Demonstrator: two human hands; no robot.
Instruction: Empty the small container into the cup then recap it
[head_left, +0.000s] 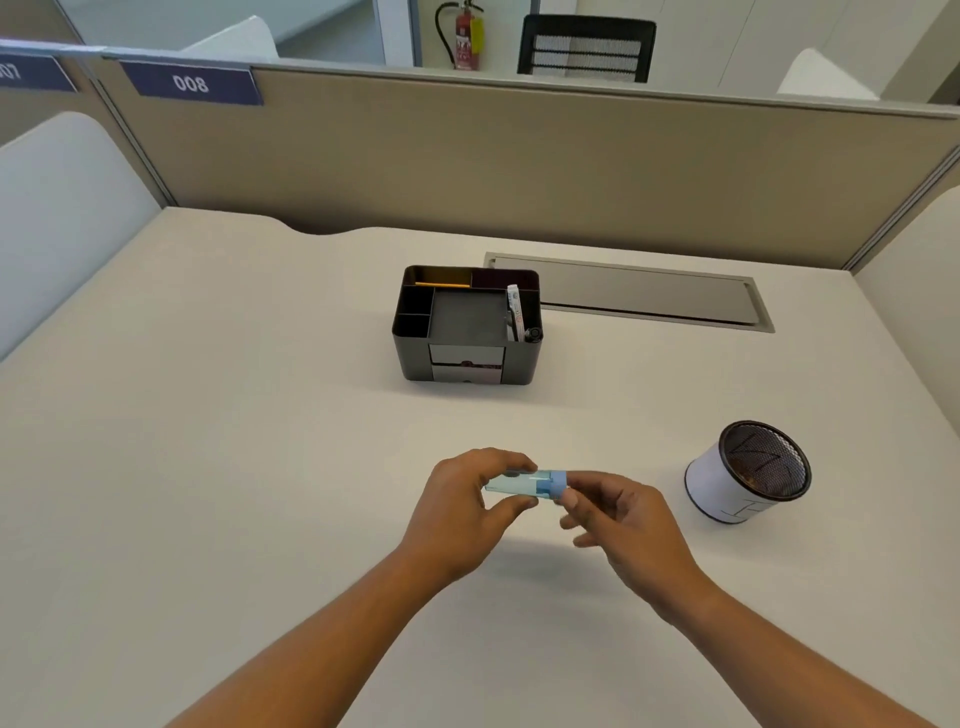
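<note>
Both forearms enter from the bottom edge, cut off below the elbows. At lower centre the left hand (467, 501) pinches the clear blue small container (519, 484) between thumb and fingers, lying sideways just above the desk (208, 467). The right hand (618, 519) closes its fingertips around the darker blue cap (556, 484) at the container's right end; the fingers hide the cap's far side, so whether it is fully seated cannot be told. What the container holds is too faint to make out.

At right of centre stands the cup (748, 475), a black mesh cylinder wrapped in white paper with thin drawn lines, unreadable; something dark lies inside, indistinct.

Further up, at centre, a black organizer (465, 325) holds a yellow pencil, a white pen with blurred print and a dark marker. Behind it, a grey cable hatch (649, 293) lies flush in the desk.

On the beige partition (519, 156), upper left, a navy sign (192, 83) reads "008"; its neighbour is cut off at "07". Beyond stand a red fire extinguisher (465, 36) and a black chair (587, 49).
</note>
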